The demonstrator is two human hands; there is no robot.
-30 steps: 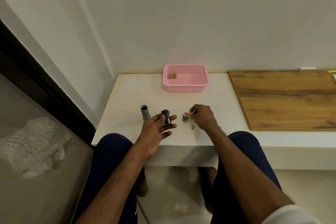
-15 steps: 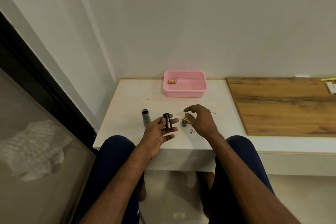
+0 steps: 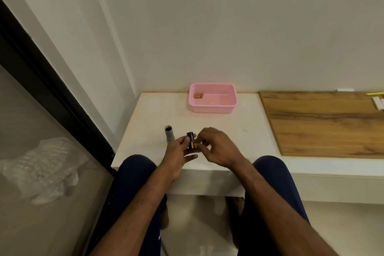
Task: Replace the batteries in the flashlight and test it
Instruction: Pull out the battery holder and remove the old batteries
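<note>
My left hand (image 3: 176, 153) grips a black battery holder (image 3: 190, 140) upright over the white table's front edge; a copper-coloured battery shows in its side. My right hand (image 3: 220, 146) is beside it, fingers curled, fingertips touching the holder's right side. Whether those fingers hold a battery is hidden. The grey flashlight body (image 3: 169, 133) lies on the table just left of my left hand, its open end facing away from me. A pink basket (image 3: 213, 108) at the back holds several copper batteries (image 3: 198, 95).
The white table (image 3: 149, 114) ends at a wall corner on the left. A wooden board (image 3: 324, 122) covers the surface to the right, with small white and yellow items (image 3: 377, 102) at its far end. Crumpled plastic (image 3: 41, 168) lies on the floor at left.
My right hand has left the spot on the table where a battery and cap lay and has come left to the holder. My left hand has stayed in place.
</note>
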